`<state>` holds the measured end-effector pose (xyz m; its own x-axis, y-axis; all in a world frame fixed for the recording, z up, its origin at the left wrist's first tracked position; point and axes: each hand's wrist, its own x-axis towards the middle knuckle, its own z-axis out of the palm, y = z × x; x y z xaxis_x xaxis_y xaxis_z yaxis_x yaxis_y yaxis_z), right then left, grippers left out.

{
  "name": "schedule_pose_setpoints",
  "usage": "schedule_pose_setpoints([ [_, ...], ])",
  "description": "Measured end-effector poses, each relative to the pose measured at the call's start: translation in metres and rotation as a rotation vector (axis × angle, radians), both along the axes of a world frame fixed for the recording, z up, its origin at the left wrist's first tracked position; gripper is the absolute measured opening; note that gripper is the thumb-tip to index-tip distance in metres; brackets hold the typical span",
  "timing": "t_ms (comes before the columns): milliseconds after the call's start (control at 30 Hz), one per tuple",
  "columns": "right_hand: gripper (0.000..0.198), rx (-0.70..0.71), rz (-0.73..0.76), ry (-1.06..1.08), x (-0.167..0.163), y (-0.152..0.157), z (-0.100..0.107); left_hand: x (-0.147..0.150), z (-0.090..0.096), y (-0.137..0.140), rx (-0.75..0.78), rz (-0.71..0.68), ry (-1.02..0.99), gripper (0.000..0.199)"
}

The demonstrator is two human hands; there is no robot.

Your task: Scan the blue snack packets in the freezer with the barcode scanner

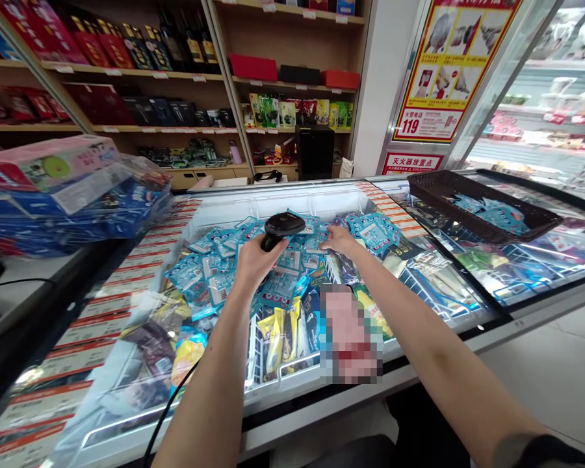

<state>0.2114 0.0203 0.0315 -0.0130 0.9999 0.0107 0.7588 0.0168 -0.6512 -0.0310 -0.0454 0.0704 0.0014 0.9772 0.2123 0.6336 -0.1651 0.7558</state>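
Note:
My left hand [257,263] is wrapped around the handle of a black barcode scanner [285,224], whose head is over a heap of flat blue packets [221,286]. A thin black cable [173,396] runs along my left forearm. To the right of the scanner, my right hand [340,240] has its thumb and fingers closed at the edge of a blue packet [316,244] on the heap. The packets lie spread on the glass top of a chest freezer [209,211]. More blue packets [375,231] are just right of my right hand.
A brown basket [531,227] with a few blue packets stands on the freezer's right side. Stacked boxes and plastic-wrapped packs [68,195] are at left. A pixelated pink object [348,331] lies on the near glass. Shelves [151,71] of goods stand behind.

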Motion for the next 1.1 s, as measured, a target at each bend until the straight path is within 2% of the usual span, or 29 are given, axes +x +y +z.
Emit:
schedule_pose_setpoints([
  [267, 0.063, 0.016, -0.017, -0.066, -0.001, -0.005, 0.004, 0.001, -0.001, 0.001, 0.017, 0.019, 0.038, 0.046],
  [400, 0.070, -0.019, -0.011, -0.004, 0.000, -0.009, 0.006, 0.001, 0.000, 0.000, 0.027, -0.006, 0.037, 0.045],
  [633, 0.068, -0.089, -0.008, 0.084, 0.006, -0.011, 0.008, 0.001, -0.002, 0.001, 0.034, -0.026, 0.039, 0.045],
  [833, 0.066, -0.057, 0.046, -0.010, 0.011, -0.018, 0.013, 0.002, -0.001, 0.001, 0.033, -0.028, 0.072, 0.047],
  [1100, 0.070, -0.109, 0.055, 0.045, 0.013, -0.019, 0.012, 0.004, -0.002, 0.002, 0.046, -0.038, 0.099, 0.047],
])
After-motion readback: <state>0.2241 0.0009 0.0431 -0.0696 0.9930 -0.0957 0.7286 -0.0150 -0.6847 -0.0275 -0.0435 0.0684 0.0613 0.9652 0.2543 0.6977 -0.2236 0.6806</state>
